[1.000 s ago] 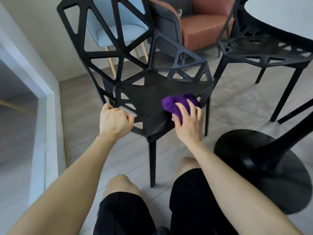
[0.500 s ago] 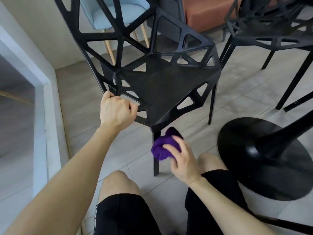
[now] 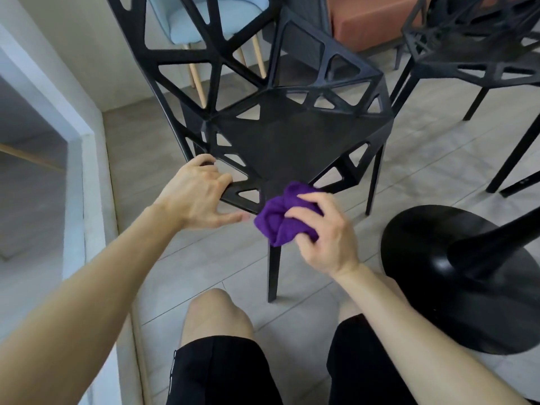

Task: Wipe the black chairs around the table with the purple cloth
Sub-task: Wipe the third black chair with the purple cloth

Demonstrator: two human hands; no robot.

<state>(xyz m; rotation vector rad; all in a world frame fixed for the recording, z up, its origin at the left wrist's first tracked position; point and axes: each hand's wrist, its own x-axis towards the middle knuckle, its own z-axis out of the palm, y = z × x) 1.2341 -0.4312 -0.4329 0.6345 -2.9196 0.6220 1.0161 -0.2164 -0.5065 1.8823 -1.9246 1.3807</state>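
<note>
A black chair with triangular cut-outs stands right in front of me. My left hand holds the seat's near left edge, fingers over the rim and thumb stretched out below it. My right hand grips a bunched purple cloth and presses it against the seat's front corner, just above the front leg. A second black chair stands at the upper right.
The table's black round base and slanted stem sit on the floor at the right, close to my right arm. A light blue chair and an orange seat stand behind. A white ledge runs along the left. My knees are below.
My right hand took the cloth off the seat top, dropped below the front corner by the leg, then came back up to the corner. My left thumb has spread away from the edge.
</note>
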